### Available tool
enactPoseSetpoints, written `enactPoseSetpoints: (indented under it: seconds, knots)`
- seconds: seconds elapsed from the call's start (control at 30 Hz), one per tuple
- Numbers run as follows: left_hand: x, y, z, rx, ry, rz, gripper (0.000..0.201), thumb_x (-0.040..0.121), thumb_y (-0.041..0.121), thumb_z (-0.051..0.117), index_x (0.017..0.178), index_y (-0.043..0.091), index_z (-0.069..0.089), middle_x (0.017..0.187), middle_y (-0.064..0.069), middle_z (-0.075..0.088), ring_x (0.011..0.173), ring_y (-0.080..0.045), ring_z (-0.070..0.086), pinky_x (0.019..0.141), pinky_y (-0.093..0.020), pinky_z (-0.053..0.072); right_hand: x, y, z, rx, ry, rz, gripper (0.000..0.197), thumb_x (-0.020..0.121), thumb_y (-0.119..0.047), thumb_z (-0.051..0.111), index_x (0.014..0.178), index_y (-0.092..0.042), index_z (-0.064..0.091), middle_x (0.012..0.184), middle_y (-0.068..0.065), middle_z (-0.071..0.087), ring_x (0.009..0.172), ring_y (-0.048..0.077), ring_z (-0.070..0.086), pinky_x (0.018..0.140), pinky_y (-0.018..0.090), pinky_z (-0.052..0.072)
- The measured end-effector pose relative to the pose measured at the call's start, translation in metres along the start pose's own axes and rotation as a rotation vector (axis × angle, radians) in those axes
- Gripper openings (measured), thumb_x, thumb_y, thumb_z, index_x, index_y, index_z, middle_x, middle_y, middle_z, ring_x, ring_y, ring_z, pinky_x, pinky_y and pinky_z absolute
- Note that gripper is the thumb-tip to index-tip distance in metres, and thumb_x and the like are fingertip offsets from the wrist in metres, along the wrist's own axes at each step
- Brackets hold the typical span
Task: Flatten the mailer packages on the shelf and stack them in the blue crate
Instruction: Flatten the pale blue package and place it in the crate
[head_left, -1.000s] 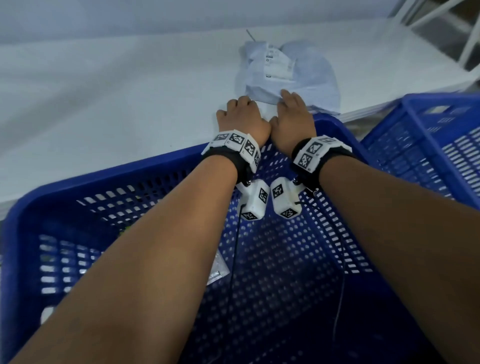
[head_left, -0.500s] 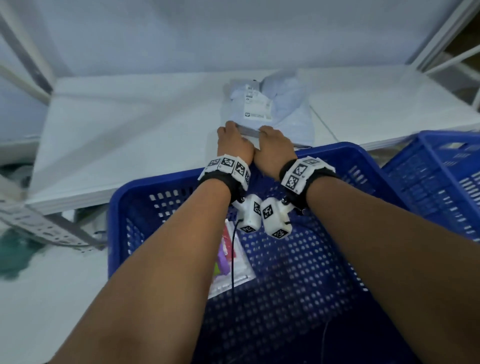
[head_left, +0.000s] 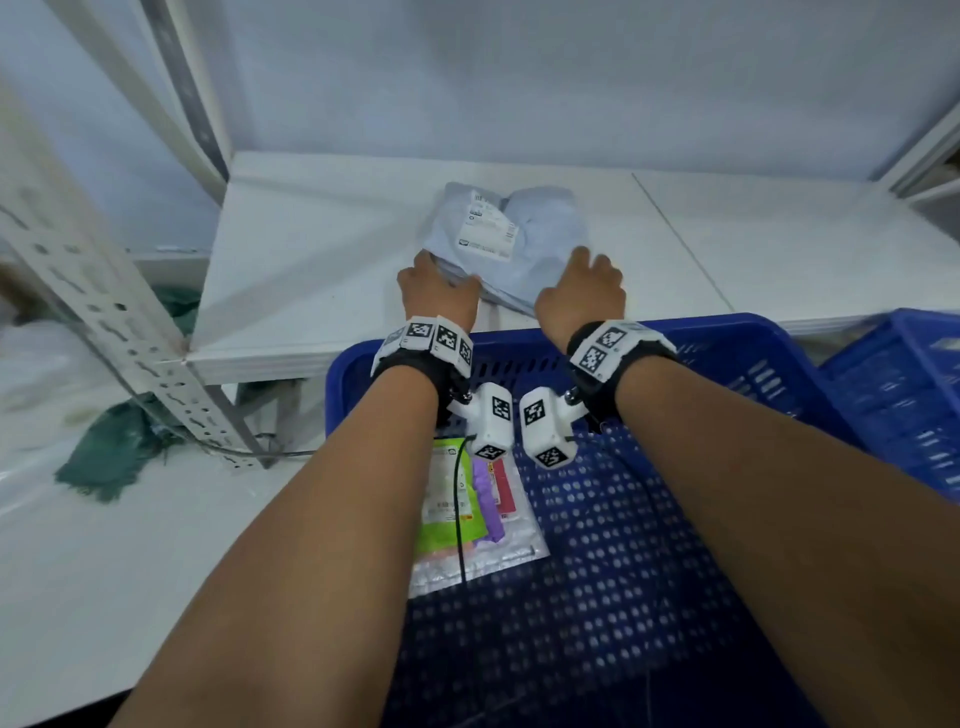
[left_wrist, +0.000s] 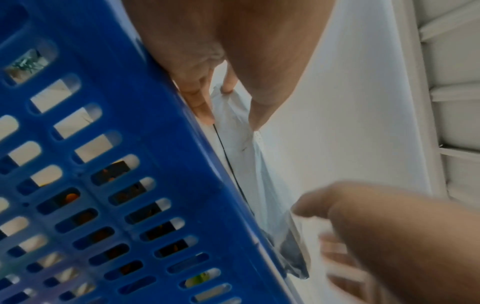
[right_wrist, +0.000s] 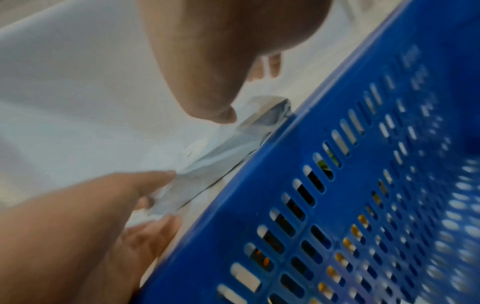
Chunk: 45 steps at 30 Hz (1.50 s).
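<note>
Grey plastic mailer (head_left: 511, 244) lies on the white shelf (head_left: 322, 260), just past the blue crate (head_left: 727, 343) rim. The left hand (head_left: 439, 296) pinches its near left corner; the right hand (head_left: 582, 296) rests on its near right edge, fingers loosely spread.

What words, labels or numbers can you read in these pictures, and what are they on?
No text here reads clearly enough to quote.
Shipping label on the grey mailer: printed lines and codes, too small to read.
Colourful packet in the blue crate: print and a barcode, too blurred to read.
Wristbands and wrist cameras: black-and-white square marker patterns, no words.
Embossed marks on the crate wall: blurred.
</note>
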<state>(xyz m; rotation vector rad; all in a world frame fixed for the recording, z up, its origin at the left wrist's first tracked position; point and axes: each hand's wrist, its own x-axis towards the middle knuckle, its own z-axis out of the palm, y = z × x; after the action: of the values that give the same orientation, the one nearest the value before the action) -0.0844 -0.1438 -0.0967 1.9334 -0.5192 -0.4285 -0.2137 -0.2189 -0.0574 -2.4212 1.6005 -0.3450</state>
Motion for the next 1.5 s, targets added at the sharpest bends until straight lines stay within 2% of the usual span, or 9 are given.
enactPoseSetpoints:
  seconds: [0.1,0.23,0.5,0.63,0.73,0.87,1.03,1.27,1.5]
  knots:
    - [-0.002,0.003,0.001,-0.004,-0.065,0.004,0.067,0.088,0.028,0.07,0.144,0.01,0.038,0.136,-0.015,0.043,0.118,-0.029,0.054,0.087,-0.02,0.036,0.004,0.009,0.003,0.166,-0.166,0.306,0.051,0.078,-0.032,0.05,0.123,-0.011,0.04,0.13,0.018,0.056,0.114,0.039,0.054,0.101,0.047,0.045]
    - [-0.004,0.003,0.003,0.007,-0.179,0.06,0.093,0.088,0.032,0.067,0.158,0.028,0.007,0.141,-0.017,0.05,0.125,-0.035,0.052,0.103,-0.038,0.044,0.008,0.009,0.0,0.353,-0.127,0.312,0.035,0.089,-0.016,0.051,0.123,-0.006,0.045,0.127,0.016,0.057,0.11,0.036,0.058,0.094,0.036,0.049]
    - [-0.009,0.009,0.0,0.009,-0.186,0.036,0.077,0.094,0.033,0.06,0.157,0.021,0.017,0.143,-0.014,0.051,0.129,-0.032,0.05,0.101,-0.032,0.039,-0.019,-0.024,0.004,0.572,-0.216,0.093,0.073,0.084,-0.013,0.057,0.151,-0.021,0.028,0.119,0.011,0.06,0.097,0.028,0.066,0.083,0.042,0.059]
    - [0.002,0.013,-0.008,0.207,-0.197,0.084,0.058,0.092,0.041,0.054,0.143,0.015,0.044,0.14,-0.015,0.05,0.128,-0.035,0.05,0.1,-0.037,0.041,-0.047,-0.041,0.009,0.83,-0.169,-0.099,0.05,0.081,-0.007,0.056,0.129,-0.022,0.056,0.088,0.01,0.07,0.061,0.014,0.064,0.056,0.029,0.053]
    - [0.004,0.015,-0.017,0.538,-0.182,0.152,0.06,0.095,0.047,0.051,0.149,0.026,0.035,0.159,-0.01,0.024,0.142,-0.037,0.028,0.11,-0.048,0.033,-0.05,-0.044,0.003,0.786,0.025,-0.231,0.031,0.084,-0.005,0.055,0.109,-0.02,0.066,0.056,0.0,0.06,0.043,0.01,0.05,0.049,0.025,0.047]
    - [-0.004,0.03,-0.006,0.777,-0.204,0.447,0.064,0.096,0.036,0.047,0.155,0.029,0.022,0.166,-0.006,0.002,0.152,-0.03,0.003,0.12,-0.056,0.01,-0.025,-0.032,0.001,0.541,0.158,-0.289,0.035,0.087,-0.014,0.05,0.119,-0.021,0.062,0.074,0.001,0.068,0.07,0.017,0.064,0.075,0.039,0.056]
    - [-0.006,0.02,0.017,0.948,-0.34,0.475,0.074,0.092,0.049,0.042,0.157,0.022,0.02,0.166,-0.006,0.003,0.152,-0.027,0.002,0.119,-0.059,0.005,0.004,0.001,0.026,0.311,-0.253,-0.372,0.049,0.105,-0.034,0.024,0.145,-0.015,0.044,0.15,0.009,0.045,0.139,0.023,0.038,0.119,0.039,0.025]
    - [0.0,0.024,0.013,1.025,-0.451,0.417,0.102,0.074,0.088,0.031,0.157,0.029,0.018,0.167,-0.002,-0.004,0.152,-0.025,-0.006,0.116,-0.064,-0.003,0.013,0.051,0.038,-0.199,-0.297,-0.272,0.056,0.105,-0.043,0.011,0.156,-0.021,0.021,0.164,0.011,0.015,0.151,0.025,0.014,0.122,0.047,0.012]
    - [0.002,0.029,0.01,1.055,-0.51,0.436,0.102,0.068,0.085,0.051,0.153,0.037,0.026,0.166,-0.005,-0.004,0.152,-0.027,-0.007,0.115,-0.066,-0.002,0.023,0.012,0.018,-0.118,0.133,-0.247,0.035,0.089,-0.023,0.05,0.117,-0.005,0.059,0.123,0.015,0.059,0.117,0.032,0.051,0.095,0.04,0.044]
